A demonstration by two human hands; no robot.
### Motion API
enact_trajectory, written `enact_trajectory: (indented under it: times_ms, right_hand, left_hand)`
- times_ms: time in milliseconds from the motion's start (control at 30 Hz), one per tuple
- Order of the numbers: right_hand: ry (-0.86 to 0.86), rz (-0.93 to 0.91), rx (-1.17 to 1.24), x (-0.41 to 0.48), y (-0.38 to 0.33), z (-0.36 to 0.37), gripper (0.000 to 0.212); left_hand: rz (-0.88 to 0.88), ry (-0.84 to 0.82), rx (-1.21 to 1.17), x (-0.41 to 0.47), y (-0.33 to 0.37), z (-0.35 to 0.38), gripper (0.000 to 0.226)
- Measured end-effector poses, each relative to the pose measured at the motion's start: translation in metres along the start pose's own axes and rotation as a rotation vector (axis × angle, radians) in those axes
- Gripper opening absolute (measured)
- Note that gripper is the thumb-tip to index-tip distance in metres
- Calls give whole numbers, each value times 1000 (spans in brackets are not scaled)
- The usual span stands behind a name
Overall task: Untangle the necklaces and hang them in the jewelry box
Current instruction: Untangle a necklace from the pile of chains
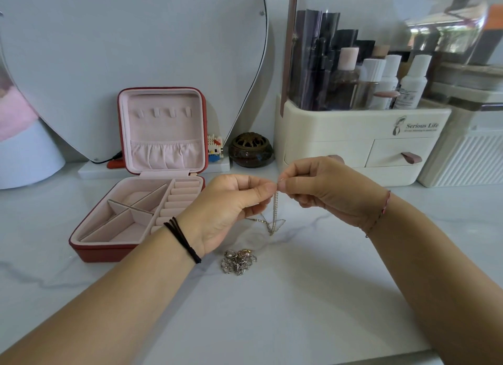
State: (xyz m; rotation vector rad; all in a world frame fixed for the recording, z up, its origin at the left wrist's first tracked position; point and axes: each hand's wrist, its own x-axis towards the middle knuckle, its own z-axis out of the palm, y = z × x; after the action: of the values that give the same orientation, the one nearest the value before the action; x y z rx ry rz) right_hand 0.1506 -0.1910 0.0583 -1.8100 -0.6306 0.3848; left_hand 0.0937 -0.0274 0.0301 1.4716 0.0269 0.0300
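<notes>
- A thin silver chain is pinched at its top between the fingertips of both hands, above the table. It hangs doubled, and its lower loop lies on or just above the surface; contact cannot be told.
- The left hand is curled, with thumb and forefinger clamped on the chain. The right hand is curled the same way and nips the same spot, so the fingertips meet.
- The top end of the chain is hidden by the fingertips.
- A tangled heap of necklaces, silver links with a few beads, lies on the table just nearer than the hanging chain, apart from both hands.
- The jewelry box, red outside and pink inside, stands open to the left. Its lid is upright, with four small hooks above a gathered pocket.
- The tray is split into compartments and ring rolls. Its near right corner is covered by the left wrist.
- Black hair ties are worn on the left wrist and a thin cord bracelet on the right.
- Behind, a heart-shaped mirror, a block figure, a brown lidded pot and a cream cosmetics organiser with bottles are seen.
</notes>
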Motion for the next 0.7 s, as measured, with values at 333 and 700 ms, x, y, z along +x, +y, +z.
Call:
enact_trajectory:
  times_ms: [333,700]
  right_hand:
    - [-140,35,-15,-2,-3,0,6]
    - [-163,62,44,-3,-3,-7,8]
  left_hand:
    - [-71,-74,-73,0,-2,1,21]
    - [120,-20,-15,0,1,1,9]
